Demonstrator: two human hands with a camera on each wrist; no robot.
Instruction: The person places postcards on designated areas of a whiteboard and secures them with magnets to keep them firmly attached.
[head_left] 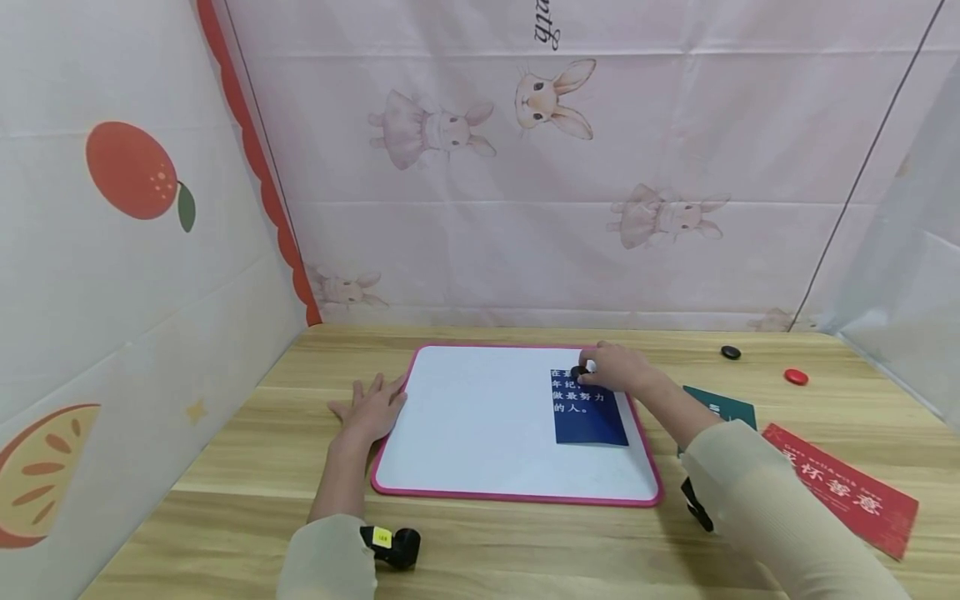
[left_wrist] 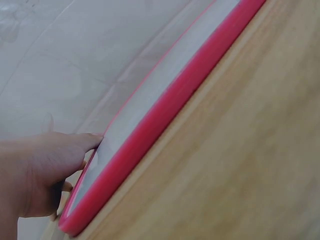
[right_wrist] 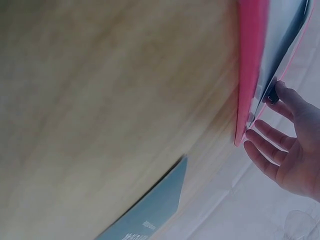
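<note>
A whiteboard (head_left: 472, 425) with a pink rim lies flat on the wooden table. On its right part is a dark blue card (head_left: 588, 427) with white Chinese writing. My right hand (head_left: 621, 367) pinches a round black magnet (head_left: 577, 372) between thumb and index finger at the card's top edge. In the right wrist view the other fingers of that hand (right_wrist: 300, 150) are spread near the pink rim. My left hand (head_left: 373, 413) rests at the board's left edge with fingers spread, its thumb touching the rim in the left wrist view.
Right of the board lie a dark green card (head_left: 722, 405), partly behind my right forearm, and a red card (head_left: 847, 492) with white writing. Further back are a black round magnet (head_left: 731, 352) and a red one (head_left: 796, 377). Printed cloth walls (head_left: 480, 250) stand around the table.
</note>
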